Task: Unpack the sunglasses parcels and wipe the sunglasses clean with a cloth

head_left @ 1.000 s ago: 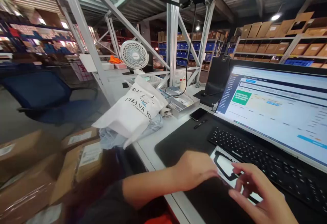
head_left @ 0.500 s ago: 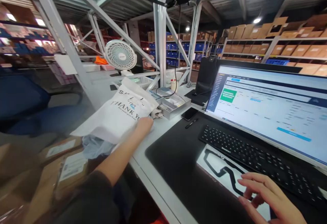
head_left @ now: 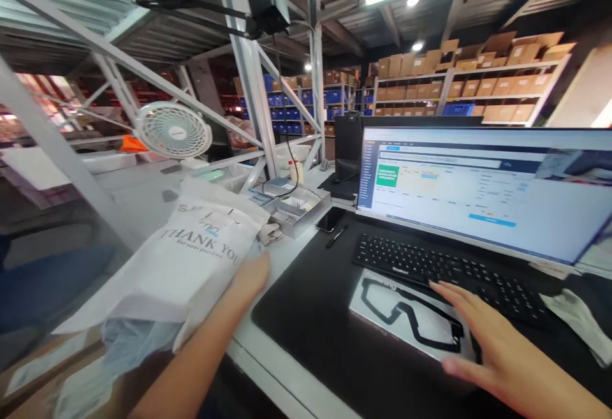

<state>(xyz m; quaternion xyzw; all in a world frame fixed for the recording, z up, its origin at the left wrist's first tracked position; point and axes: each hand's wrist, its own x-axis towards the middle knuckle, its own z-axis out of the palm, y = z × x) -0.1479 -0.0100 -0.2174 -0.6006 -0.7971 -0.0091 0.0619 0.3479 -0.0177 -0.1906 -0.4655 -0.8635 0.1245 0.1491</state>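
A white plastic mailing bag [head_left: 191,259] printed "THANK YOU for your purchase" lies slanted at the table's left edge, with grey-blue plastic [head_left: 138,339] beneath it. My left hand [head_left: 253,272] is closed at the bag's right edge; its fingers are blurred and partly hidden. Over the right end of a white box [head_left: 387,323] with a black angular outline, my right hand [head_left: 488,336] is open, thumb and fingers apart. Whether it touches the box I cannot tell. The box rests on a black desk mat [head_left: 306,336], just in front of a black keyboard [head_left: 430,272].
A monitor [head_left: 459,196] stands behind the keyboard. A phone [head_left: 331,219], a pen [head_left: 336,237] and a metal tray [head_left: 291,215] of small items lie left of it. A fan [head_left: 174,131] is beyond a metal frame post [head_left: 251,81]. Cardboard parcels [head_left: 29,374] sit low at left.
My view has turned to the right. My left hand and the mailing bag have come slightly nearer to me. The fingers of my right hand have straightened and spread beside the box.
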